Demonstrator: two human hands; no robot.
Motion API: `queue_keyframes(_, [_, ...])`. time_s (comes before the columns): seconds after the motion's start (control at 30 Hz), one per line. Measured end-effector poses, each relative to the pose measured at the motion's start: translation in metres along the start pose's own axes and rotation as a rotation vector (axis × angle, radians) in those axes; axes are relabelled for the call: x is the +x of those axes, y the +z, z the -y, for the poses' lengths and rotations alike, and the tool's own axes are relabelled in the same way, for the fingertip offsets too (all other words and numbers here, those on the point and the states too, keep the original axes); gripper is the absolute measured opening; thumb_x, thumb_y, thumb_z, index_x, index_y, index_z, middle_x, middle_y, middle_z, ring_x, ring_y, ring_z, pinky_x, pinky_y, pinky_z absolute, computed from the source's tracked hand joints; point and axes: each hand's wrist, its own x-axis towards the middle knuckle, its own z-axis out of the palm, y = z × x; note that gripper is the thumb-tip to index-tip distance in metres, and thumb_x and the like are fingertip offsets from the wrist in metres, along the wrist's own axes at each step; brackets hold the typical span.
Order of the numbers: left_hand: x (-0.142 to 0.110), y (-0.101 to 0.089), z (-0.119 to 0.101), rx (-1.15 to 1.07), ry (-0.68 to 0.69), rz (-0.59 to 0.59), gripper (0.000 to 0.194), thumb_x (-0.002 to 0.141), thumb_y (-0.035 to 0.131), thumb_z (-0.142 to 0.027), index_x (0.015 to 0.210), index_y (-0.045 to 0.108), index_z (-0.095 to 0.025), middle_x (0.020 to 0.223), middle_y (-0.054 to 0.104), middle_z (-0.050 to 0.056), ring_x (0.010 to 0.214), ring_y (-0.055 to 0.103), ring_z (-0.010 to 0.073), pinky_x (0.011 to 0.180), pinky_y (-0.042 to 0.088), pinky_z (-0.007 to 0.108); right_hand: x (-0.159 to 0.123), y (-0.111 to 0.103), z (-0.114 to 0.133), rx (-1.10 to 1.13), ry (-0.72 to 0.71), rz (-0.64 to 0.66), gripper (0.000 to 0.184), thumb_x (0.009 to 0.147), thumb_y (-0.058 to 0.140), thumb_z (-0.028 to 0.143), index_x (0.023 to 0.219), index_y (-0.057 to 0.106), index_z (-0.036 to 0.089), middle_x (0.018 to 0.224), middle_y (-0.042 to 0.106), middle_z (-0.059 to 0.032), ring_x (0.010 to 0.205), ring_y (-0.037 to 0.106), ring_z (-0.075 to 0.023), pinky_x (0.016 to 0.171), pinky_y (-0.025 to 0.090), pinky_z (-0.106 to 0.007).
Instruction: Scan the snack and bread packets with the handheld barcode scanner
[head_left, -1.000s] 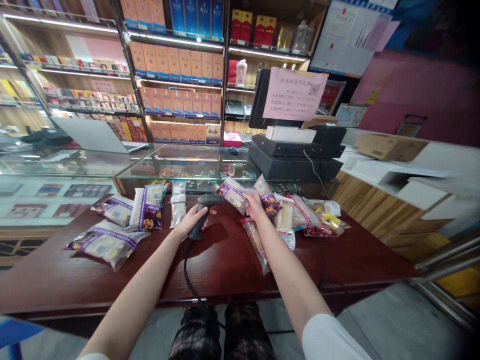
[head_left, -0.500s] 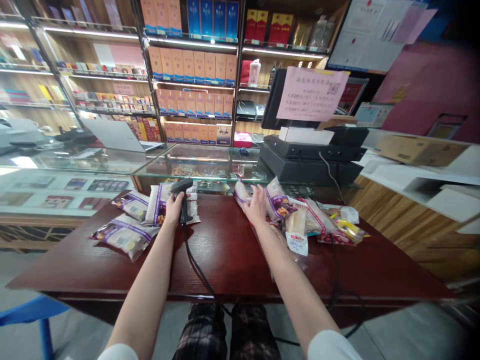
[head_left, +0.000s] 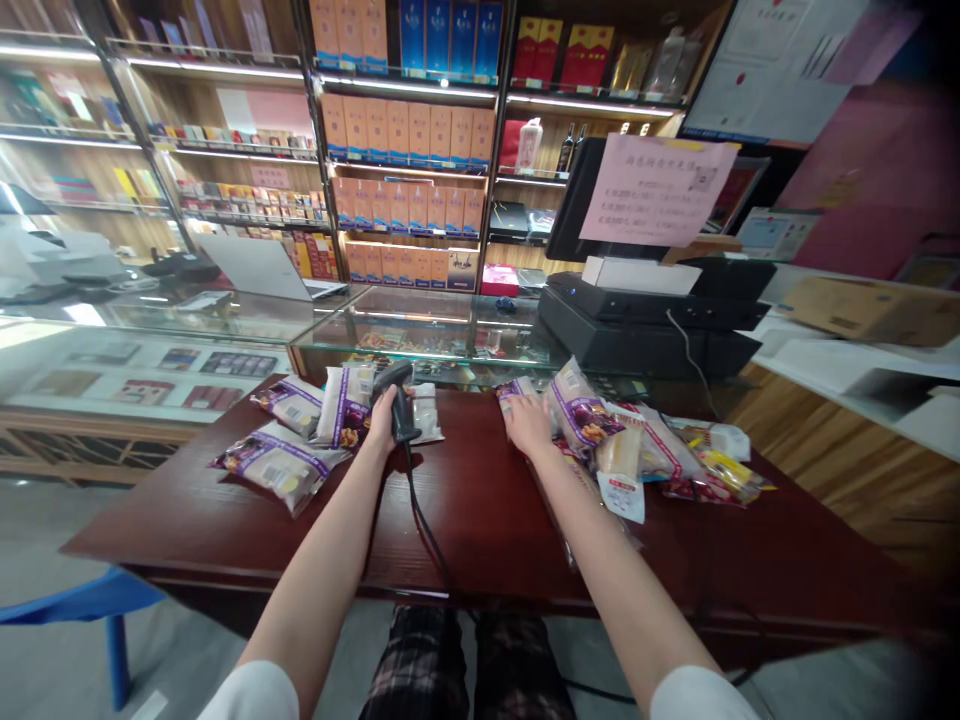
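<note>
- a dark red table [head_left: 472, 500] under it all
- a glass counter [head_left: 427, 320] behind the table
- a gray laptop [head_left: 262, 266] past the glass
- tall shelves [head_left: 405, 88] with orange boxes [head_left: 409, 130] and blue boxes [head_left: 448, 25]
- a pink note [head_left: 658, 190] on a black screen [head_left: 574, 190]
- a black till [head_left: 645, 335]
- a brown cardboard box [head_left: 870, 312] on a white shelf [head_left: 817, 365]
- a blue stool [head_left: 112, 600]

My left hand [head_left: 385, 421] has raised the barcode scanner [head_left: 400, 412] above the wrapped packs [head_left: 346, 407]. My right hand [head_left: 529, 424] has lowered its pack [head_left: 514, 388] to the table and now lies flat on it.
</note>
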Motion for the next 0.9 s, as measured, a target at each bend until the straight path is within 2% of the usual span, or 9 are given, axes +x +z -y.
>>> queue_keyframes(0.07, [0.001,0.009,0.007,-0.073,-0.039,0.043,0.038,0.079,0.07,-0.045,0.096,0.063,-0.011,0.079,0.071,0.006,0.06,0.064,0.0108,0.059,0.053,0.022,0.006,-0.006,0.004,0.046,-0.022,0.007,0.037,0.084,0.048,0.009,0.116,0.065,0.019,0.127,0.066,-0.0125,0.13,0.049,-0.032,0.119,0.012,-0.055])
queue_keyframes(0.17, [0.002,0.018,0.012,-0.1,-0.074,0.114,0.035,0.079,0.073,-0.037,0.102,0.063,-0.012,0.088,0.073,0.009,0.07,0.069,0.0151,0.066,0.058,0.027,0.019,-0.014,0.017,0.196,0.011,0.14,0.036,0.088,0.048,0.014,0.122,0.061,0.017,0.129,0.064,-0.014,0.122,0.057,-0.0276,0.112,0.032,-0.045])
queue_keyframes(0.23, [0.002,0.018,0.012,-0.094,-0.047,0.083,0.033,0.081,0.072,-0.035,0.103,0.062,-0.012,0.088,0.073,0.008,0.072,0.07,0.0158,0.066,0.058,0.028,0.028,-0.015,0.03,0.3,0.096,0.298,0.044,0.088,0.057,0.025,0.13,0.053,0.013,0.13,0.062,-0.0181,0.117,0.061,-0.027,0.099,0.045,-0.038])
queue_keyframes(0.3, [0.004,0.014,0.009,-0.09,0.005,0.018,0.029,0.083,0.07,-0.034,0.101,0.061,-0.013,0.085,0.073,0.007,0.07,0.069,0.0149,0.065,0.058,0.027,0.031,-0.01,0.044,0.369,0.133,0.484,0.065,0.081,0.07,0.039,0.134,0.048,0.01,0.128,0.063,-0.0204,0.111,0.065,-0.0284,0.09,0.05,-0.036])
queue_keyframes(0.4, [0.006,0.004,0.003,-0.059,0.066,-0.043,0.026,0.085,0.067,-0.034,0.099,0.059,-0.013,0.083,0.071,0.006,0.066,0.069,0.0144,0.063,0.059,0.027,0.026,0.007,0.062,0.291,0.11,0.57,0.08,0.068,0.079,0.054,0.127,0.052,0.007,0.127,0.062,-0.0244,0.113,0.063,-0.0339,0.089,0.049,-0.037])
queue_keyframes(0.5, [0.007,-0.006,-0.005,0.039,0.099,-0.073,0.026,0.085,0.067,-0.035,0.097,0.057,-0.014,0.086,0.071,0.006,0.057,0.065,0.0116,0.053,0.055,0.024,0.016,0.024,0.069,0.174,0.088,0.463,0.065,0.067,0.078,0.054,0.114,0.06,0.012,0.124,0.062,-0.0209,0.117,0.058,-0.0366,0.092,0.046,-0.04])
queue_keyframes(0.6, [0.006,-0.012,-0.013,0.14,0.108,-0.022,0.032,0.081,0.07,-0.039,0.098,0.059,-0.014,0.096,0.072,0.008,0.054,0.062,0.0087,0.045,0.051,0.02,0.01,0.033,0.064,0.223,0.15,0.337,0.051,0.07,0.075,0.04,0.112,0.058,0.016,0.117,0.064,-0.0152,0.11,0.062,-0.0299,0.088,0.047,-0.035])
queue_keyframes(0.7, [0.003,-0.012,-0.018,0.22,0.126,0.083,0.043,0.077,0.074,-0.046,0.101,0.058,-0.014,0.1,0.072,0.009,0.054,0.06,0.0079,0.045,0.05,0.02,0.009,0.034,0.057,0.32,0.21,0.182,0.05,0.069,0.071,0.028,0.114,0.052,0.018,0.117,0.063,-0.0124,0.101,0.064,-0.0248,0.082,0.048,-0.032])
queue_keyframes(0.9, [-0.011,-0.001,-0.018,0.397,0.109,0.24,0.051,0.074,0.074,-0.056,0.102,0.053,-0.018,0.087,0.069,0.002,0.051,0.056,0.0068,0.044,0.048,0.02,0.006,0.034,0.048,0.556,0.271,-0.095,0.055,0.068,0.068,0.026,0.119,0.049,0.021,0.109,0.067,-0.0084,0.098,0.065,-0.0252,0.083,0.05,-0.035])
